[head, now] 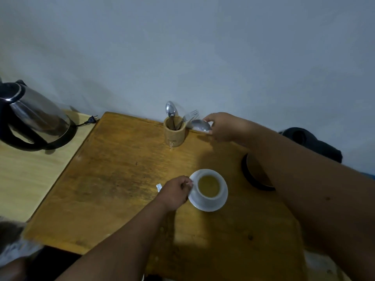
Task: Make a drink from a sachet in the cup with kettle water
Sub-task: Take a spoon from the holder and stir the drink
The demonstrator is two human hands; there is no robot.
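A white cup (211,197) holding a yellow-brown drink stands on a white saucer (223,201) near the middle of the wooden table (113,179). My left hand (175,192) is closed at the cup's left side, at its handle. A scrap of white sachet (158,187) shows just left of that hand. My right hand (221,126) is at the back of the table, pinching a steel spoon (199,125) by its bowl end, right beside the bamboo cutlery holder (174,130). The steel kettle (34,116) sits on its black base at far left.
The holder also keeps another spoon (170,109) and a fork (190,115). A black round lid or dish (251,177) lies under my right forearm. A plug (91,119) lies by the kettle on a paler side surface (24,179). A dark object (310,142) sits at right.
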